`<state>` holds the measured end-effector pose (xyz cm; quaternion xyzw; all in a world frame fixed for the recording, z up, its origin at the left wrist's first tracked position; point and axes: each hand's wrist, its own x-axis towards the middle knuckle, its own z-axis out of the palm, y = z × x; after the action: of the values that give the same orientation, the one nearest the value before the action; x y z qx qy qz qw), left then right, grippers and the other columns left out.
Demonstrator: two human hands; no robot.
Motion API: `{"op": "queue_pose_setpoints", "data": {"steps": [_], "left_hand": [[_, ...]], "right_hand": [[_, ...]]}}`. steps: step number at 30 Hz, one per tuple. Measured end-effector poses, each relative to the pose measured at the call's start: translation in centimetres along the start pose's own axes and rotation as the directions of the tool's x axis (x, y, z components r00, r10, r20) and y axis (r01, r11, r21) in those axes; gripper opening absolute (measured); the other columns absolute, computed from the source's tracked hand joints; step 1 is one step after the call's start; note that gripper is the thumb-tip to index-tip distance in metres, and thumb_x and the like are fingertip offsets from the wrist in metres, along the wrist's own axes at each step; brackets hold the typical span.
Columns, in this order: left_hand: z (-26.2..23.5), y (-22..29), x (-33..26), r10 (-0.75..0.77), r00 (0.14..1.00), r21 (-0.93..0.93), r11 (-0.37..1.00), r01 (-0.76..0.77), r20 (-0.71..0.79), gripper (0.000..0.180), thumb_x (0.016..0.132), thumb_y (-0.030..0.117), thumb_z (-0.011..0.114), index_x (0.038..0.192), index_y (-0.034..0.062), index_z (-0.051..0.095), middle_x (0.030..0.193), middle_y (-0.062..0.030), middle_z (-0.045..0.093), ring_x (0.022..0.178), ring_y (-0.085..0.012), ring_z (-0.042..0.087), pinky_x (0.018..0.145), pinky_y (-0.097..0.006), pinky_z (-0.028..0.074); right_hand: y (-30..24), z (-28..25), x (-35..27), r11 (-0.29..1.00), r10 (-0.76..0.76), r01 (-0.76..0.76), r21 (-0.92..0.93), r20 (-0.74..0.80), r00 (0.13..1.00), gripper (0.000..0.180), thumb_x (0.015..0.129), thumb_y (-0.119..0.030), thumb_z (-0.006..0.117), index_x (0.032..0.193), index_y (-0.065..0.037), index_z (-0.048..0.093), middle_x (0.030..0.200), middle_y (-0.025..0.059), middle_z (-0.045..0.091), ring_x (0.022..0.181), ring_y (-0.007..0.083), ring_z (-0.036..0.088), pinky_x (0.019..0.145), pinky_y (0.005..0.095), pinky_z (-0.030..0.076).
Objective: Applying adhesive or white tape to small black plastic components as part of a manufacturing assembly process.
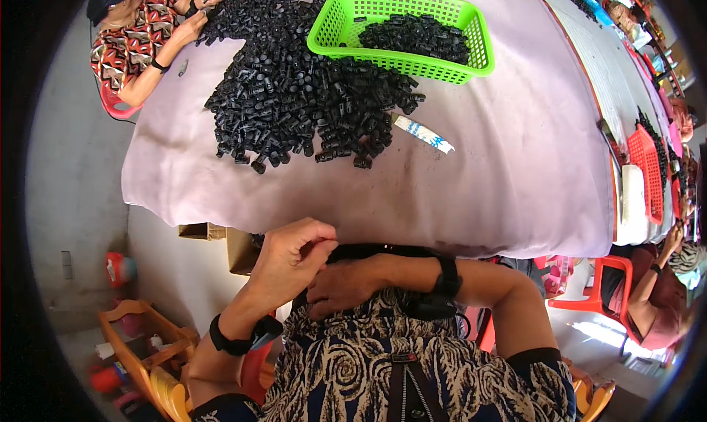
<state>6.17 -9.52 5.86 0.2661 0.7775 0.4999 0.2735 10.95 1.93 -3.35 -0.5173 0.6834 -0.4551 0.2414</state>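
Note:
My left hand point(293, 258) is raised just in front of the table's near edge, fingers curled in toward the thumb. Whatever is inside it, if anything, is hidden. Below and beside it, my right hand point(345, 283) lies across my patterned shirt, fingers bent loosely downward and nothing visible in them. Beyond both hands, small black plastic parts point(272, 105) are heaped on the cloth-covered table point(508, 171). A craft knife point(423, 133), its handle wrapped in white and blue, lies right of the heap. Neither hand touches the parts or the knife.
A green basket point(477, 70) with more black parts stands behind the heap. At the far left, another person's hand point(190, 29) reaches to the pile. On the right are a red basket point(645, 173) and a red chair point(589, 297). A wooden chair point(147, 348) stands lower left.

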Motion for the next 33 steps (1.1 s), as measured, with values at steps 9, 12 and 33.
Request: {"op": "queue_pose_setpoints", "data": {"steps": [9,12,33], "left_hand": [[-0.6,-0.6,4.2,0.023,0.989,-0.153,0.987,-0.045,-0.146,0.006,0.082,0.001,0.059,0.089,-0.0003,0.059,0.073,-0.0018,0.056,0.057,-0.0069,0.055,0.051,-0.02,0.044],[-0.8,-2.4,6.6,0.082,0.967,-0.19,0.973,-0.13,-0.242,0.006,0.083,0.0,0.057,0.088,0.0,0.059,0.075,-0.0016,0.054,0.058,-0.0065,0.053,0.054,-0.02,0.044],[-2.4,-4.5,9.1,0.39,0.911,0.617,0.752,-0.232,-0.133,0.016,0.076,0.008,0.062,0.089,0.0051,0.054,0.09,-0.0097,0.049,0.077,-0.0327,0.057,0.063,-0.041,0.046]], "right_hand": [[-8.8,-10.1,-8.2,0.884,0.377,-0.466,0.033,-0.639,0.67,0.01,0.08,-0.009,0.059,0.089,-0.005,0.058,0.067,0.0145,0.056,0.064,0.0272,0.057,0.062,0.0327,0.047],[-5.5,-12.5,-11.7,0.745,0.352,-0.663,0.079,-0.89,0.29,0.01,0.077,-0.002,0.062,0.087,-0.003,0.059,0.073,0.0129,0.057,0.067,0.0278,0.058,0.062,0.0326,0.047],[-2.3,-13.6,-14.0,0.553,0.553,-0.82,0.148,-0.801,0.229,0.008,0.074,-0.001,0.06,0.076,-0.001,0.053,0.065,0.0064,0.054,0.06,0.0136,0.051,0.055,0.0296,0.041]]}}
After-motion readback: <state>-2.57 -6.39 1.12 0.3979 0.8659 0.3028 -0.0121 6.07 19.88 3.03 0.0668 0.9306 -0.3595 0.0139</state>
